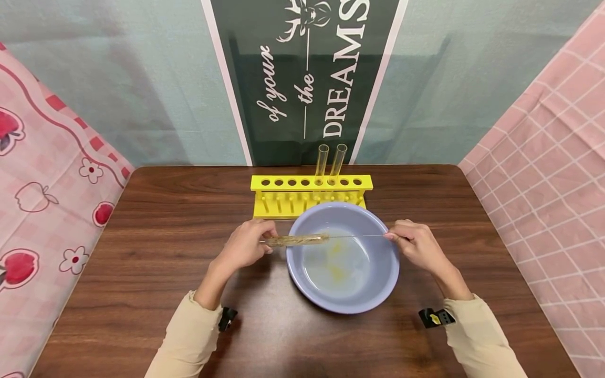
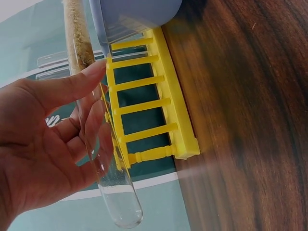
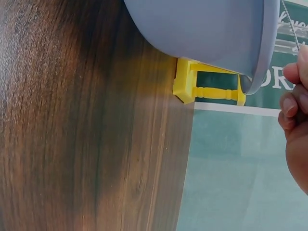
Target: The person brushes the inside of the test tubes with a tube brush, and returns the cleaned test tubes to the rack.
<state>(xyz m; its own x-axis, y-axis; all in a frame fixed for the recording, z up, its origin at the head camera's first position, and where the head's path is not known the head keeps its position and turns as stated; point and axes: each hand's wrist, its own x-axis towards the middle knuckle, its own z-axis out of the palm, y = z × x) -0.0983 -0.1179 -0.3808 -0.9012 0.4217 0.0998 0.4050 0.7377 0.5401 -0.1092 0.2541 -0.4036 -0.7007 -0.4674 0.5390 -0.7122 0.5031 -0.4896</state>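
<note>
My left hand (image 1: pixel 247 243) grips a glass test tube (image 2: pixel 120 197) near its middle, thumb on one side and fingers curled behind. The tube lies nearly level over the left part of a lavender basin (image 1: pixel 344 305), its mouth facing right. Tan bristles of a test tube brush (image 2: pixel 79 41) fill the mouth half of the tube, while the rounded end is bare of bristles. On the right, my right hand (image 1: pixel 418 245) pinches the far end of the brush's thin twisted wire handle between thumb and fingers, just above the basin's right rim. Cloudy, yellow-tinged water lies in the basin.
Behind the basin stands a yellow test tube rack (image 1: pixel 279 182), its front partly hidden by the rim. Two clear test tubes (image 1: pixel 338 163) stand upright in it. Fabric hangings (image 1: pixel 184 84) border the brown wooden table (image 1: pixel 156 252) at the back and both sides.
</note>
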